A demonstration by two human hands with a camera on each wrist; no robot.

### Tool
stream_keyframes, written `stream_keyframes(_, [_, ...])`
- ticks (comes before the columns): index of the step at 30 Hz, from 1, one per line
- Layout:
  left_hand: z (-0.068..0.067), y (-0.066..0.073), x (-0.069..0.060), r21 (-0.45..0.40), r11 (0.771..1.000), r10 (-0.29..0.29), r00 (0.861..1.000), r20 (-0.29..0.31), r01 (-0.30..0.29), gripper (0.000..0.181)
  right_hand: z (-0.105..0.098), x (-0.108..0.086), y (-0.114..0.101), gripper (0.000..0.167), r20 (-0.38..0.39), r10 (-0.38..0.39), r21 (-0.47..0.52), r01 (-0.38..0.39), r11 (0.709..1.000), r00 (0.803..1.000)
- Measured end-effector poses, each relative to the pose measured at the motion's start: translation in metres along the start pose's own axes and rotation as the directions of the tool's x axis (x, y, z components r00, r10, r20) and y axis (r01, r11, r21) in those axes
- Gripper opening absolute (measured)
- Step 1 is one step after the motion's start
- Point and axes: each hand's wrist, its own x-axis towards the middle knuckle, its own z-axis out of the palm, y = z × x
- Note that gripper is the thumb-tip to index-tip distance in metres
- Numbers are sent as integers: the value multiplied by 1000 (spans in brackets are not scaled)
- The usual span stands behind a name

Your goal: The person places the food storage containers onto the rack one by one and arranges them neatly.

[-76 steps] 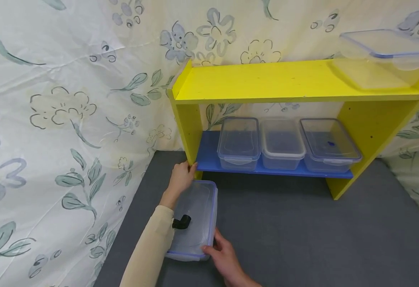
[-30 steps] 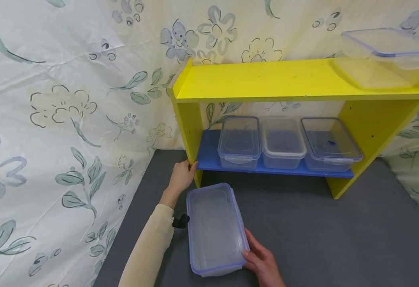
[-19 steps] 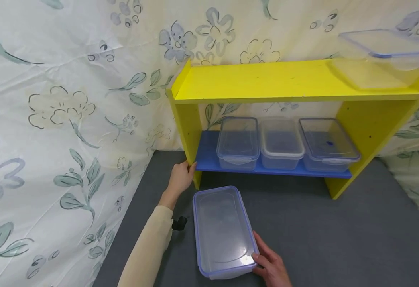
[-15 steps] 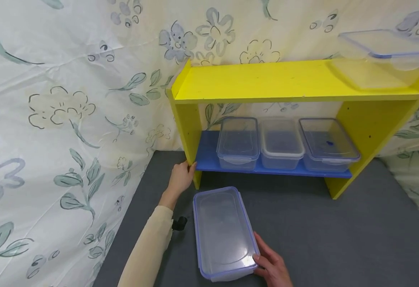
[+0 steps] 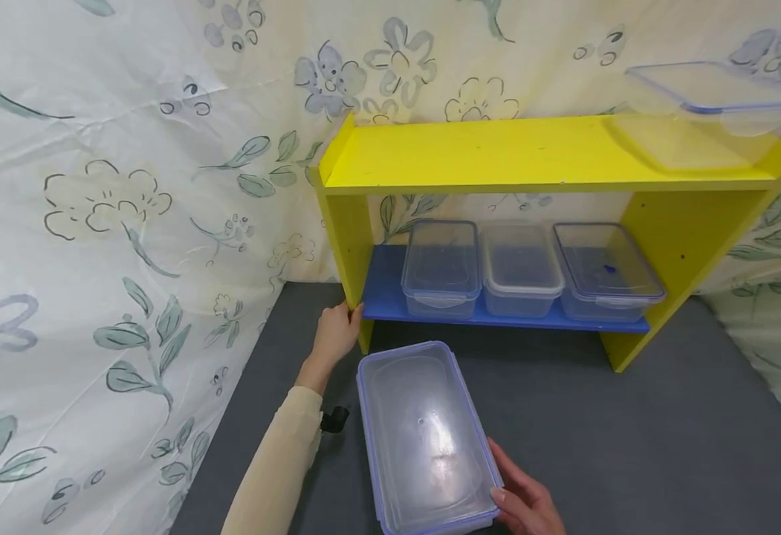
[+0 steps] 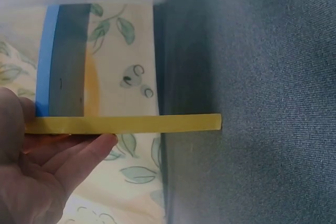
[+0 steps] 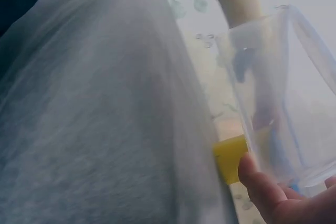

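My left hand [image 5: 334, 338] grips the left side panel [image 5: 350, 245] of a yellow shelf, at the height of its blue board. In the left wrist view the fingers lie along one side of that panel [image 6: 131, 125], the thumb partly hidden. A clear plastic food container [image 5: 423, 438] with a blue-rimmed lid is in front of the shelf. My right hand [image 5: 527, 498] holds its near right corner, thumb on the lid's edge and fingers along the side. The right wrist view shows the container [image 7: 262, 87] apparently raised off the dark surface.
On the blue board [image 5: 386, 286] stand three lidded containers: left [image 5: 442, 260], middle [image 5: 522, 260] and right [image 5: 607, 264]. Another clear container [image 5: 718, 89] sits on the yellow top [image 5: 470, 152], at the right end. Dark grey tabletop [image 5: 564, 401] spreads around the shelf; flowered cloth [image 5: 129, 223] hangs behind.
The right hand has moved the container rightward from beneath the left forearm and closer to the camera, turning it slightly. The left hand has stayed on the shelf's side panel.
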Motion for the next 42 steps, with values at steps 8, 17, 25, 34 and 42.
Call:
stream_keyframes(8, [0,1,0,7,1000,-6,1000,-1,6,35,9,-6,-24,56,12,70,101,-71,992,997])
stream_keyframes(17, [0,1,1,34,999,-6,1000,-21,7,36,9,-7,-43,62,170,-168,208,132,969,971])
stream_keyframes(25, [0,4,1,36,999,-25,1000,-10,25,35,8,-13,-71,60,-38,-295,31,297,955,955])
stream_keyframes(34, [1,3,0,16,1000,-10,1000,3,10,37,15,-16,-89,55,-122,-476,22,482,876,871])
stream_keyframes(42, [0,3,-1,8,1000,-20,1000,4,20,39,23,-6,-104,56,-80,-668,166,671,723,740])
